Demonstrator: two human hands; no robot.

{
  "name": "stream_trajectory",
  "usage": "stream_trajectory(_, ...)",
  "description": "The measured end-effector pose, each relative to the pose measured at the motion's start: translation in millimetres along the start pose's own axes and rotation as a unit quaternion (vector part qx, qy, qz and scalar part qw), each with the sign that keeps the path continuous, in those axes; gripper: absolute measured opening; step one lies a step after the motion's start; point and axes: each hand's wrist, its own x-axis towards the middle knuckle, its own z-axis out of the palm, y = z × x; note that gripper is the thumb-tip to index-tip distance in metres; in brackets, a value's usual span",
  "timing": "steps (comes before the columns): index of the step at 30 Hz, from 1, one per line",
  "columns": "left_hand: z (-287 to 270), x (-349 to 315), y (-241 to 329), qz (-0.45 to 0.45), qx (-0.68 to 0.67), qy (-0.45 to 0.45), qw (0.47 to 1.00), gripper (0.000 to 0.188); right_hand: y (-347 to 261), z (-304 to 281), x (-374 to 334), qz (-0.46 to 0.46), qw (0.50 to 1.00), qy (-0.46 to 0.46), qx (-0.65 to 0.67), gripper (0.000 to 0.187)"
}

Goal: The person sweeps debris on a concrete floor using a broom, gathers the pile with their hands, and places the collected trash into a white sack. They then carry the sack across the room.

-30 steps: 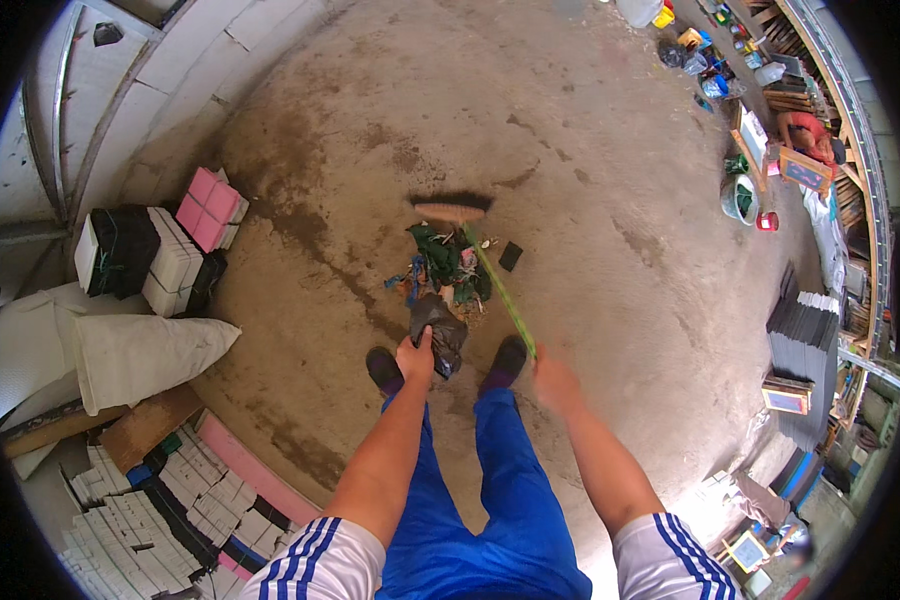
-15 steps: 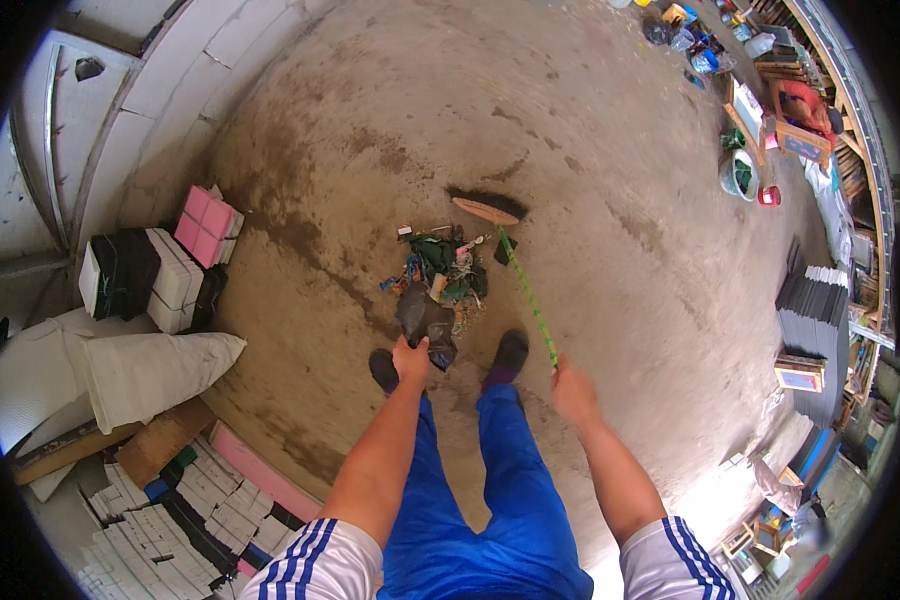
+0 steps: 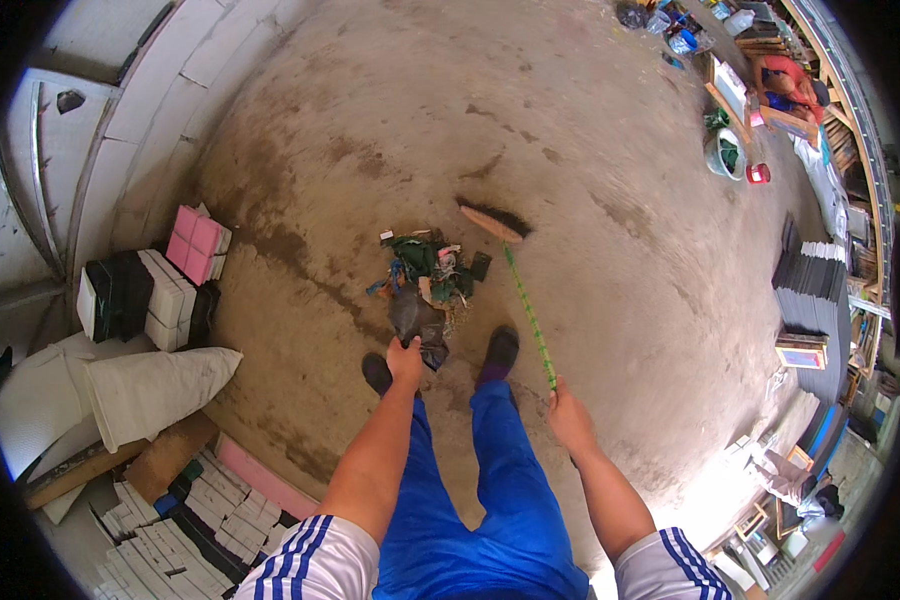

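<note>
My left hand [image 3: 404,362] is closed on a crumpled dark plastic bag [image 3: 416,318], which hangs over the near edge of a litter heap. In the heap [image 3: 432,258] are green and dark scraps, stringy bits and small pale pieces. A flat dark piece [image 3: 481,265] lies at its right side. My right hand [image 3: 571,420] grips the green patterned handle of a broom [image 3: 530,318]. Its orange-brown head [image 3: 491,223] rests on the floor beyond the heap, to the right, with dark bristles on the far side. My dark shoes stand just nearer than the heap.
Tied stacks of blocks [image 3: 165,300], a whitish sack [image 3: 160,390] and piled white pieces [image 3: 170,540] line the left. Along the right are a bucket [image 3: 722,158], a red can [image 3: 758,173], frames and dark stacked sheets [image 3: 812,300]. A person in red [image 3: 785,80] sits at the far right.
The flat dark piece now lies closer to the heap. The broom's head has tilted and its handle stands steeper in view. My left hand keeps its hold on the bag. The whole view has turned slightly.
</note>
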Motion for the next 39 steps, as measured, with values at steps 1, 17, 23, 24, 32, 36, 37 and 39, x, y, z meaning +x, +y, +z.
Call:
stream_trajectory(1, 1.0, 0.3, 3.1, 0.009, -0.023, -0.006, 1.0, 0.064, 9.7, 13.6, 6.8, 0.003, 1.0, -0.014, -0.014, 0.047)
stream_trajectory(17, -1.1, 29.2, -33.5, -0.007, 0.003, 0.042, 0.999, 0.071, 16.6, -0.9, -14.1, 0.036, 0.995, 0.02, 0.096, 0.048)
stream_trajectory(23, -11.4, 34.0, -40.1, -0.013, 0.019, 0.008, 1.0, 0.07, -4.0, 60.4, -51.0, 0.064, 0.993, -0.064, 0.078, 0.05)
stream_trajectory(24, -13.4, 32.1, -38.3, -0.009, 0.028, 0.011, 0.999, 0.068, 5.5, 79.7, -59.8, 0.033, 0.991, -0.035, 0.124, 0.049)
stream_trajectory(32, -48.2, -21.4, -3.7, 0.114, 0.135, -0.018, 0.984, 0.051, 55.3, 177.8, -117.5, 0.08, 0.946, 0.147, 0.279, 0.05)
stream_trajectory(36, -60.3, -2.3, -24.7, 0.139, 0.132, -0.054, 0.98, 0.048, 93.0, 207.0, -90.3, 0.142, 0.928, 0.233, 0.252, 0.05)
stream_trajectory(37, -59.6, -1.3, -30.9, 0.138, 0.12, -0.063, 0.981, 0.047, 100.9, 206.8, -78.9, 0.174, 0.925, 0.217, 0.261, 0.049)
stream_trajectory(39, -61.5, 12.2, -47.4, 0.168, 0.158, 0.0, 0.973, 0.046, 87.4, 212.7, -74.5, 0.187, 0.929, 0.19, 0.256, 0.047)
